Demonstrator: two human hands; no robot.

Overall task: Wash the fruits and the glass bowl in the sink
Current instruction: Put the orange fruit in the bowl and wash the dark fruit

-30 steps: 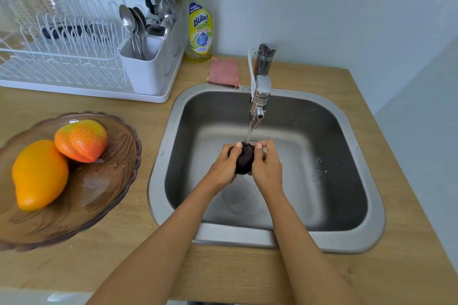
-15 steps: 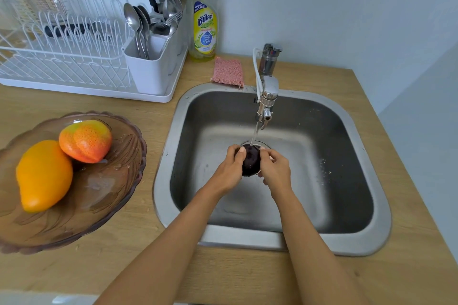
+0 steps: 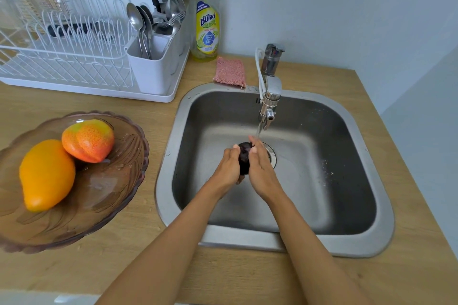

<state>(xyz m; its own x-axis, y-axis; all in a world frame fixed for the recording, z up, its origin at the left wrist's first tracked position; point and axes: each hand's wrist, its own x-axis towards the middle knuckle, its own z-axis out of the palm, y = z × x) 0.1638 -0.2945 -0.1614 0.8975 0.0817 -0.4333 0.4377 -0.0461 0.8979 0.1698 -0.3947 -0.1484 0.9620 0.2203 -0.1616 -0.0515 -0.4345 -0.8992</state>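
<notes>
A dark purple round fruit [image 3: 244,158] is held between both my hands over the steel sink [image 3: 371,238], under water running from the tap [image 3: 270,96]. My left hand [image 3: 229,168] cups its left side and my right hand [image 3: 260,171] covers its right side, hiding most of it. On the counter to the left stands a brown-tinted glass bowl [image 3: 106,195] with an orange mango [image 3: 45,173] and an orange-red peach-like fruit [image 3: 88,140] inside.
A white dish rack [image 3: 74,57] with a cutlery holder of spoons and forks [image 3: 151,25] sits at the back left. A yellow dish-soap bottle [image 3: 207,30] and a pink scrub cloth [image 3: 230,72] lie behind the sink. Walls close the back and right.
My hands have turned around the dark fruit under the stream; the right hand now wraps more over its top. The view has shifted slightly rightward.
</notes>
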